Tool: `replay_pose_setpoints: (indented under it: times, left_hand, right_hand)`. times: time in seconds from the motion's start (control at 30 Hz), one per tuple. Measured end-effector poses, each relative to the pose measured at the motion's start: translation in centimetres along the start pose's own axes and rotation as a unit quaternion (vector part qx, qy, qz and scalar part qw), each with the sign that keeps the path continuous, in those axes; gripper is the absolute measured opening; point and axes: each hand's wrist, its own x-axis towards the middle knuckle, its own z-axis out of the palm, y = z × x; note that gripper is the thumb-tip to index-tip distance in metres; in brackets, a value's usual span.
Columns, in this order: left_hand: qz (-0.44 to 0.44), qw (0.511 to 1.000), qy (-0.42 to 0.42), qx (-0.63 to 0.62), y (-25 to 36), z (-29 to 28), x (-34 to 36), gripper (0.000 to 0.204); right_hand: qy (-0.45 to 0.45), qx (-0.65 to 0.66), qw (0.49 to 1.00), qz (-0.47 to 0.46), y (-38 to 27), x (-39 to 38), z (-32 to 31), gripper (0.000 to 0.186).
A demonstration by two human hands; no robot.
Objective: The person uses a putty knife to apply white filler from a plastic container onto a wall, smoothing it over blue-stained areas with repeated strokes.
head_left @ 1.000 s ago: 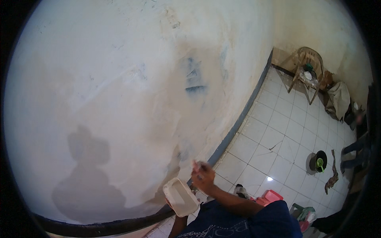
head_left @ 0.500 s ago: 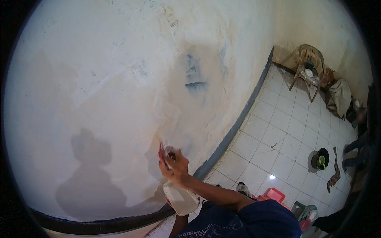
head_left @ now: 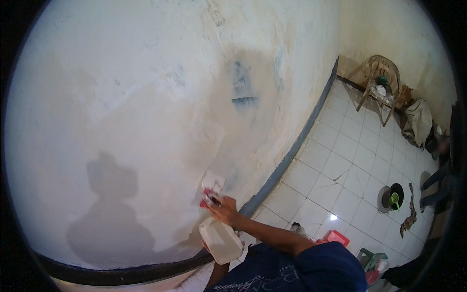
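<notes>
A scraper (head_left: 208,195), blurred, with red and dark parts, is being held at the low part of the wall (head_left: 146,63), near its bottom edge; whether the wall is being touched cannot be told. It is being gripped by the right hand (head_left: 223,209), with the fingers clamped on it. Just below, a pale tub (head_left: 222,239) is being held up by the left hand (head_left: 205,246), its fingers clamped on the tub's left edge and partly being hidden behind it. Higher up, the wall is being marked by a bluish patch (head_left: 242,86), and a shadow (head_left: 109,214) is being cast on its lower left part. The wall's foot is being bordered by a grey-blue skirting (head_left: 311,124). Near the right edge of the tiled floor (head_left: 311,182), a green dipper (head_left: 395,199) is being held by a dark bucket (head_left: 385,199), with a brown rag (head_left: 410,221) being seen beside it. In the floor's far corner, a chair (head_left: 385,65) is being loaded with small things, a pale sack (head_left: 418,121) being seen near it.
</notes>
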Motion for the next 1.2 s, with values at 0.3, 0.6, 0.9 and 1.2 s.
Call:
replay_pose_setpoints:
  times: [0.3,0.6,0.9,1.2]
  left_hand:
    - [0.002,1.0,-0.015,0.0,0.0,1.9,0.5,0.105]
    - [0.009,0.999,0.047,0.004,0.6,1.8,-0.4,0.103]
    - [-0.004,1.0,-0.008,-0.003,0.4,1.3,0.5,0.104]
    - [-0.013,0.999,-0.025,-0.027,1.0,2.3,1.3,0.103]
  right_hand:
    - [0.116,-0.107,0.957,0.242,4.4,-1.1,-8.7,0.016]
    - [0.232,-0.009,0.886,0.401,4.9,2.1,-2.0,0.012]
    - [0.131,0.093,0.961,0.226,-6.4,9.3,-3.3,0.023]
    - [0.209,0.086,0.884,0.409,5.2,-4.2,-5.0,0.006]
